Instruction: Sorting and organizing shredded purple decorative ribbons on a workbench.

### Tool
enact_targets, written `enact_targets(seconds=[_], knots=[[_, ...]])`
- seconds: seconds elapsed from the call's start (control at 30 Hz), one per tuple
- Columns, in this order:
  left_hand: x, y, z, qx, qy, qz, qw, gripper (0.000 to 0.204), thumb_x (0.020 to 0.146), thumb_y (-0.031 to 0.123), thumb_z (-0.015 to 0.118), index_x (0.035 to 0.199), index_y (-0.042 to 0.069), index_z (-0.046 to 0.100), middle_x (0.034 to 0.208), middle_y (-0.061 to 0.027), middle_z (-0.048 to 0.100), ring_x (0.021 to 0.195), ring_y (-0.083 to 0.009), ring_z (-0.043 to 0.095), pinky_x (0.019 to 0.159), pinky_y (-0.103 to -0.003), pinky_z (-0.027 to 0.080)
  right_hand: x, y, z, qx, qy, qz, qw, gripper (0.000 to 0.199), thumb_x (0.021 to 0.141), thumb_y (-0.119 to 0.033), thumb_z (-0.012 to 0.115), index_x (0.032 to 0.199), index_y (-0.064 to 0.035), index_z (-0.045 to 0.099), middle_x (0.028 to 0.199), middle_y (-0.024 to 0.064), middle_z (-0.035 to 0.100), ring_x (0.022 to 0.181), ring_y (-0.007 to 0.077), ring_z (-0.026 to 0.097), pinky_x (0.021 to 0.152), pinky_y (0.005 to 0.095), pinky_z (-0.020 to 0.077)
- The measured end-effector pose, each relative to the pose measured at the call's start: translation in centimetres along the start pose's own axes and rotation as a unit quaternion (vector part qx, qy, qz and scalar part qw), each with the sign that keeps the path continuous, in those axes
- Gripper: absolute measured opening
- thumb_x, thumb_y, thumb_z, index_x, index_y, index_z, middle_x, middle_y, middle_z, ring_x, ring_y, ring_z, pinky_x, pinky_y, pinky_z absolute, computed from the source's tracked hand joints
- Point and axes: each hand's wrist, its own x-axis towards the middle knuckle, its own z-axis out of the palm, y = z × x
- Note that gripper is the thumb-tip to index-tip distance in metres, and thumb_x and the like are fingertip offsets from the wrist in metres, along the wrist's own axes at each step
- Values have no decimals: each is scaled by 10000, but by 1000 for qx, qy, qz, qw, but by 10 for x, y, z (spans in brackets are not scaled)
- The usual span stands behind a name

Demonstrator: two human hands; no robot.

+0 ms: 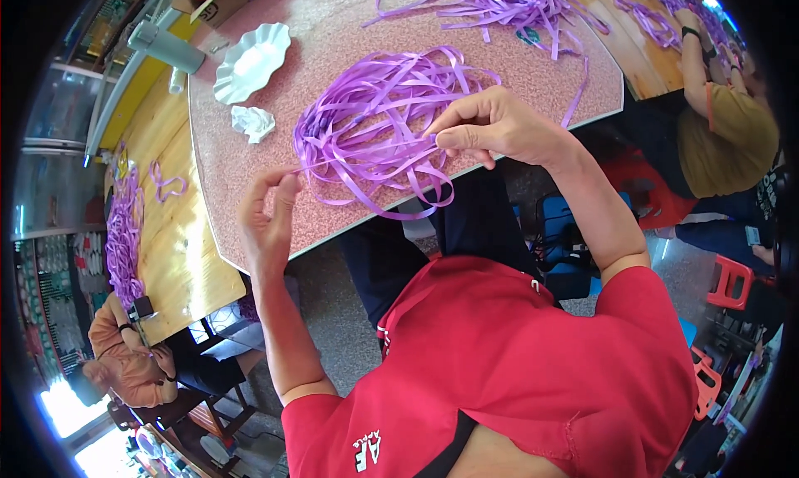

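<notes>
A loose heap of shiny purple ribbon (391,116) lies on the pink speckled table (266,166) in front of me, its loops gathered in a knotted bunch on the left side. At the heap's near left edge, my left hand (270,216) pinches a thin strand of the ribbon between thumb and fingertips. My right hand (503,130) reaches over the heap's right side, thumb and index finger closed on another part of the ribbon. Between the two hands the strands cross, and I cannot make out whether both hold the same one.
A white fluted dish (252,62), a crumpled white tissue (252,123) and a grey-green bottle (166,47) stand at the far left. Another purple ribbon pile (508,4) covers the far edge. People (133,353) sit at wooden tables on both sides, with more ribbon (125,237).
</notes>
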Motion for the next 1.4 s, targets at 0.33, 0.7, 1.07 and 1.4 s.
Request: enact_targets(seconds=[0.33,0.7,1.07,1.4], knots=[[11,53,69,227,-38,318,920,602,749,187,810,1303,94,596,1250,-98,615,1213,-271,564,1107,-480,305,18,-17,36,-19,-23,10,1000,302,971,-293,647,978,0,723,720,-2,650,515,17,496,446,180,373],[22,51,58,177,-49,352,918,223,771,32,754,986,42,695,912,-78,705,849,-221,673,858,-410,505,15,-13,38,-126,-33,-103,986,235,957,-177,652,1040,38,699,855,26,676,807,78,583,706,252,461],[-5,-37,-83,-30,-66,30,997,208,1007,195,481,939,24,577,834,-66,601,786,-133,536,833,-313,443,-31,1,-88,-238,-8,-24,971,215,946,-182,652,1038,5,702,883,37,665,822,101,604,724,268,481],[-18,-126,-153,-90,161,-128,975,232,957,216,562,838,21,607,676,5,477,611,-80,439,599,-237,388,-90,22,-187,-241,143,55,958,199,943,-180,664,1008,2,712,851,-19,642,799,51,582,734,224,478]])
